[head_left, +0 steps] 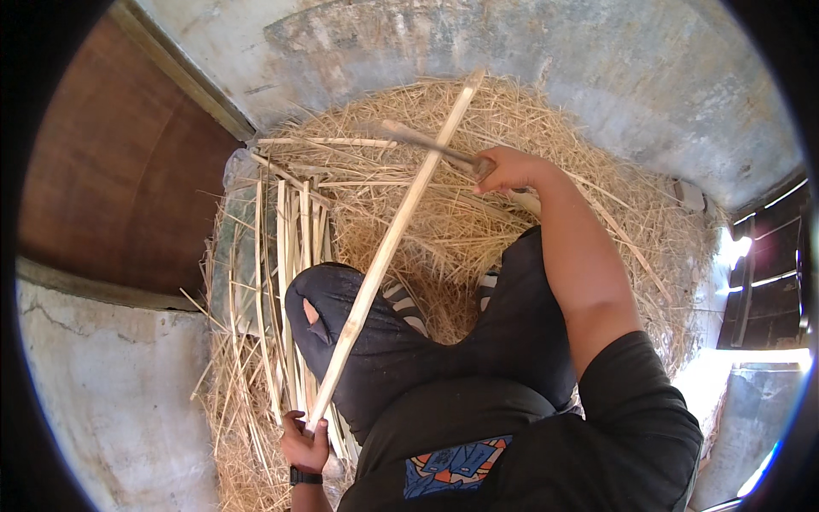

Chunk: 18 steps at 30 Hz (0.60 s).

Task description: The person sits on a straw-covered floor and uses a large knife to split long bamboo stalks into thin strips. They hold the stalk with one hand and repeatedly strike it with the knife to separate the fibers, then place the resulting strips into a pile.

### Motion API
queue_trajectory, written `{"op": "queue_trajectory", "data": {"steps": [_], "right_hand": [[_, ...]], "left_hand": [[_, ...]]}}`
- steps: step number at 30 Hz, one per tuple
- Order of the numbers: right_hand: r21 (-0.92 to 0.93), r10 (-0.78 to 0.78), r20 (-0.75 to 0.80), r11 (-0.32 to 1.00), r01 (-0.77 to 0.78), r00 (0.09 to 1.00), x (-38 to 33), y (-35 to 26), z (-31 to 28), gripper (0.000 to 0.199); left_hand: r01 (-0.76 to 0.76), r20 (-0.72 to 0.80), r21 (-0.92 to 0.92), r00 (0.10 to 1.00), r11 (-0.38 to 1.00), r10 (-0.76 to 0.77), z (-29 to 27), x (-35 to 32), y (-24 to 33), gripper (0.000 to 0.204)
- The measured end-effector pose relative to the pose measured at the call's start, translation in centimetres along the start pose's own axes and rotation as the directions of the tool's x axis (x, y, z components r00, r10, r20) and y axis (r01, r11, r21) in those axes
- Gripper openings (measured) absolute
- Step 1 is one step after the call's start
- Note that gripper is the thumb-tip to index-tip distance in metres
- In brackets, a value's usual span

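A long pale strip of split bamboo (386,247) slants from my lower left up toward the far wall, passing over my left thigh. My left hand (305,444), with a dark watch on its wrist, is closed round the strip's near end. At arm's length, my right hand (512,168) grips the handle of a long-bladed knife (420,142). Its blade points left and crosses the strip near the far end; whether the edge touches the bamboo I cannot tell. The blade's tip is blurred.
Several thin bamboo strips (293,230) lie in a bundle by my left knee. Straw-like shavings (546,119) cover the floor around my folded legs. Curving grey walls (614,77) stand ahead and at left (111,384), with a brown panel (128,162) between them.
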State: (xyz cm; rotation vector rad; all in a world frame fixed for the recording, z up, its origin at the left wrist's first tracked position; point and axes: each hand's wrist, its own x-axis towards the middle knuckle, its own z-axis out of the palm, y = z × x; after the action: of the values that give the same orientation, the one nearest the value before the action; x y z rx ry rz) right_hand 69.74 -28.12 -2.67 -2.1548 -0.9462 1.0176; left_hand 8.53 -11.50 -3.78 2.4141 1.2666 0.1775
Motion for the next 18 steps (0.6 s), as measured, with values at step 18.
{"op": "queue_trajectory", "data": {"steps": [18], "right_hand": [[-0.276, -0.183, -0.171, 0.952, 0.131, 0.968, -0.5, -3.4, 1.5, 0.039]], "left_hand": [[0.310, 0.474, -0.419, 0.876, 0.854, -0.086, 0.5, -0.3, -2.1, 0.045]]}}
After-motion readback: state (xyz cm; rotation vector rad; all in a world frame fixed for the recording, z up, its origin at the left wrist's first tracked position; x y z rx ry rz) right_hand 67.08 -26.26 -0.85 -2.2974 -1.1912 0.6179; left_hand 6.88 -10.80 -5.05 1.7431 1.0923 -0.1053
